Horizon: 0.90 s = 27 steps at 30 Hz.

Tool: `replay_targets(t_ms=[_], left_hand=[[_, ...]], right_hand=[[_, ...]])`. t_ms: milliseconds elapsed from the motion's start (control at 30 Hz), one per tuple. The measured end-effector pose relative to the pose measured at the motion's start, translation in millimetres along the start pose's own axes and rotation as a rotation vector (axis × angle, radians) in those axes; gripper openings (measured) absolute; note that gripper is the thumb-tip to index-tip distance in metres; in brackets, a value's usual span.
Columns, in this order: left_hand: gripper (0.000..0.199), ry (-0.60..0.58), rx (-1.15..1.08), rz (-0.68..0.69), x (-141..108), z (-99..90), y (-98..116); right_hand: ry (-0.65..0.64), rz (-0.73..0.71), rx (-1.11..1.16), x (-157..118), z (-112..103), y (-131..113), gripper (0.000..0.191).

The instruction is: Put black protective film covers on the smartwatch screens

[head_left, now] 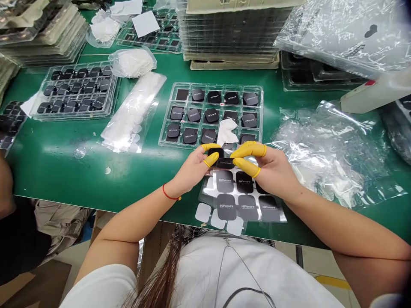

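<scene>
Yellow finger cots cover the fingertips of both hands. My left hand (pixel 194 169) pinches a small black square case (pixel 215 151) between thumb and fingers. My right hand (pixel 276 169) pinches the right edge of a black HiFuture sticker (pixel 225 163), which sits just below and partly against the case. Whether the two are stuck together I cannot tell. Under my hands lies a sheet of HiFuture stickers (pixel 226 207), with white rounded backing pieces (pixel 235 226) at its lower left. Beyond is a clear compartment tray (pixel 163 128) of black cases, a folded white cloth (pixel 227 130) on its front part.
At left stand another tray of black cases (pixel 77 92) and a clear plastic sleeve (pixel 131 115). Crumpled clear bags (pixel 324 149) and a white bottle (pixel 377 92) lie at right. Stacked trays (pixel 237 34) rise at the back. Another person's arm (pixel 5 188) shows at far left.
</scene>
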<state>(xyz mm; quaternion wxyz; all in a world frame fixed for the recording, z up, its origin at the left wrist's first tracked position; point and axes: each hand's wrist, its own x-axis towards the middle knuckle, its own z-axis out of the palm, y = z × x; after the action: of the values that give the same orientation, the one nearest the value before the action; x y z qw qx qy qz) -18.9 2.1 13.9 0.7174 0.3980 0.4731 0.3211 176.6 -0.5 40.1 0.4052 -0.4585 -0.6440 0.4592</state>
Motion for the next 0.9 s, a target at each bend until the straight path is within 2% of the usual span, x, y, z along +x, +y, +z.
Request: replay_targets(t_ms=[133,233,400,633,900], left_hand=[[0.054,-0.068,-0.015,0.052,1,1.9,-2],[0.058,-0.141,0.023,0.093,-1,5.0,-6],[0.053,-0.122,0.21,0.196,-4,5.7,-13],[0.052,-0.099,0.319,0.28,-3,3.4,-17],[0.05,-0.094,0.338,0.3,-3,3.8,-18]], right_hand=[[0.067,0.108,0.066,3,-2,-1,0.005],[0.016,0.244,0.136,9,-2,1,0.009],[-0.075,0.395,0.236,13,1,3,0.017],[-0.072,0.463,0.322,12,3,1,0.021],[-0.065,0.449,0.298,13,4,4,0.024]])
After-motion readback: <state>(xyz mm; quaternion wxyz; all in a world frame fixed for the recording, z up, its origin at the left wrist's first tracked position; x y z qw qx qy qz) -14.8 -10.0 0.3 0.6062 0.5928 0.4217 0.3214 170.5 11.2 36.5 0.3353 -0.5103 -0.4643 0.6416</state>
